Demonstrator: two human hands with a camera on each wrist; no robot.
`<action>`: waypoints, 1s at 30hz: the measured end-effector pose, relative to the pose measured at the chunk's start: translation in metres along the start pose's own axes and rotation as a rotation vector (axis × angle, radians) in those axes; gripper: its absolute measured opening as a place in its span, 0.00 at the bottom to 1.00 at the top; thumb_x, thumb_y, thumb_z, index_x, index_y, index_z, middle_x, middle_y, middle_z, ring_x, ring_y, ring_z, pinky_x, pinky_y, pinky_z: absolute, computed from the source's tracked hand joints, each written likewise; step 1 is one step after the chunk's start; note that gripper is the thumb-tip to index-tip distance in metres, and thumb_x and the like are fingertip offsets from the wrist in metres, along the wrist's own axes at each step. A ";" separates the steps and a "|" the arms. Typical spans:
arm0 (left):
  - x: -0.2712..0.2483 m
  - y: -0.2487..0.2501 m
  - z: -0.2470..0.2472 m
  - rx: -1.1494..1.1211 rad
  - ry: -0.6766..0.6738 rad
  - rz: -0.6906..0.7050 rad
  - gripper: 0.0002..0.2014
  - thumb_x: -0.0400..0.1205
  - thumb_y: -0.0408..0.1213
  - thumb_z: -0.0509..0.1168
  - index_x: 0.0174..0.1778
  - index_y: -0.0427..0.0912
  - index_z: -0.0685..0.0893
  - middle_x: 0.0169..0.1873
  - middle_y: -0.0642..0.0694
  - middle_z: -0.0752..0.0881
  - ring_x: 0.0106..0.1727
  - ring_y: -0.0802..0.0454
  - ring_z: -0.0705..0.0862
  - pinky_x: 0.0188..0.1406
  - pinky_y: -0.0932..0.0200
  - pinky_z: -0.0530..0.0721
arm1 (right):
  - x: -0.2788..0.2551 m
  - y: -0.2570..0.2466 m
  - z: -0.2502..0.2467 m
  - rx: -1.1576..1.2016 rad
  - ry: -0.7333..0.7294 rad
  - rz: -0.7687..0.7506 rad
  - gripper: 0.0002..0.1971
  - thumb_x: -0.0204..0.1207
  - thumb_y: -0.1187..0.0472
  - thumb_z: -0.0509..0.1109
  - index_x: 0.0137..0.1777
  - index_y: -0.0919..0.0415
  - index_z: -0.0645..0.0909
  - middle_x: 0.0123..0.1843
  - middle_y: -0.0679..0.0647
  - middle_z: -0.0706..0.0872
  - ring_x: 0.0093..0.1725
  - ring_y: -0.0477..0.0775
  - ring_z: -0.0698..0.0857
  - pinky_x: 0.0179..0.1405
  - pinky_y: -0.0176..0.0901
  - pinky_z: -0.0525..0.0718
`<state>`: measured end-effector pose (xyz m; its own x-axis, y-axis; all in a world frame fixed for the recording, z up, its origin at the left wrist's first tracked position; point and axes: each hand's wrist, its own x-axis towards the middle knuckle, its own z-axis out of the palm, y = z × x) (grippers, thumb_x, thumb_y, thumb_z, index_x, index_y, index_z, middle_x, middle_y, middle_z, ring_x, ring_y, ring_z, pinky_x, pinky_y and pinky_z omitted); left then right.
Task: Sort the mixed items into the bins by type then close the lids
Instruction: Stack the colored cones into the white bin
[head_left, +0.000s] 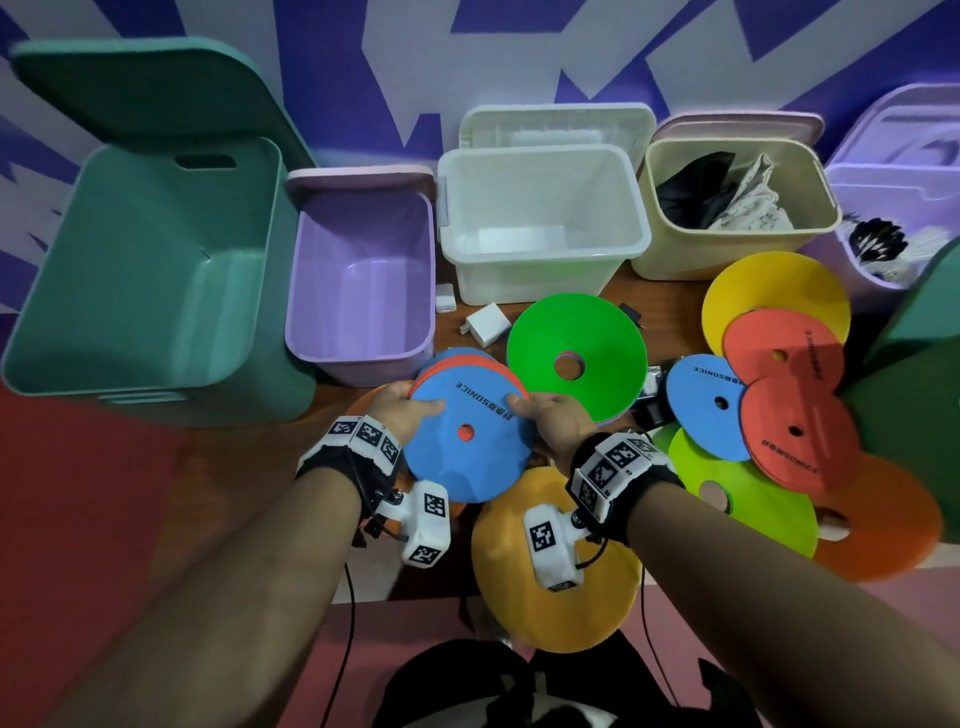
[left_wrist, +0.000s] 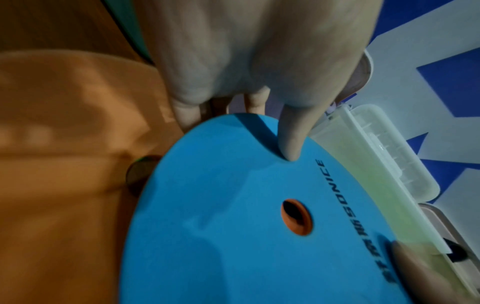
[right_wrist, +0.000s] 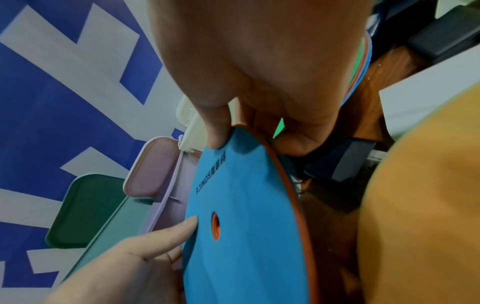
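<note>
A stack of flat foam discs, blue on top (head_left: 467, 441) (left_wrist: 246, 226) (right_wrist: 244, 216) with a red one under it, is held above the wooden table (head_left: 660, 306) between both hands. My left hand (head_left: 410, 410) (left_wrist: 246, 86) pinches its left rim, thumb on top. My right hand (head_left: 550, 418) (right_wrist: 259, 82) pinches the right rim the same way. More discs lie around: green (head_left: 576, 353), yellow (head_left: 774, 296), red (head_left: 784, 353), blue (head_left: 706, 405), lime (head_left: 743, 493), orange (head_left: 878, 519) and amber (head_left: 556, 561).
Open bins line the back: teal (head_left: 156, 270), lilac (head_left: 358, 280), white (head_left: 540, 218), cream (head_left: 732, 208) with cloth in it, and a pale purple one (head_left: 893, 208) at far right. White chargers (head_left: 485, 322) lie before the white bin. A dark green lid (head_left: 914, 374) is at right.
</note>
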<state>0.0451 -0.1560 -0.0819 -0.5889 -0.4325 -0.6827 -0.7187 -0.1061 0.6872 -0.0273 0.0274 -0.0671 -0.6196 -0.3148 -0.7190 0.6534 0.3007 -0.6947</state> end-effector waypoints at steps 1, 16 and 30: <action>-0.002 0.003 0.000 -0.014 -0.001 0.001 0.04 0.77 0.34 0.73 0.46 0.44 0.85 0.48 0.42 0.89 0.52 0.40 0.88 0.59 0.42 0.85 | -0.002 -0.001 -0.002 0.018 -0.010 -0.016 0.11 0.77 0.64 0.71 0.52 0.73 0.84 0.49 0.68 0.89 0.38 0.59 0.89 0.36 0.42 0.87; -0.035 0.061 0.040 -0.183 -0.134 0.128 0.57 0.60 0.53 0.81 0.83 0.45 0.59 0.71 0.44 0.76 0.68 0.41 0.80 0.68 0.39 0.79 | -0.048 -0.047 -0.054 0.248 0.023 -0.172 0.22 0.80 0.62 0.67 0.63 0.83 0.75 0.61 0.75 0.84 0.55 0.68 0.84 0.62 0.69 0.79; -0.071 0.130 0.136 -0.242 -0.495 0.251 0.06 0.82 0.31 0.67 0.53 0.40 0.82 0.48 0.40 0.90 0.41 0.49 0.91 0.39 0.52 0.91 | -0.065 -0.050 -0.140 0.505 0.305 -0.167 0.26 0.80 0.40 0.61 0.63 0.60 0.82 0.62 0.60 0.87 0.59 0.62 0.86 0.66 0.61 0.79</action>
<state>-0.0570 -0.0175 0.0225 -0.8733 -0.0086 -0.4870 -0.4654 -0.2804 0.8395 -0.0800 0.1587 0.0118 -0.7792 -0.0268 -0.6262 0.6159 -0.2179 -0.7571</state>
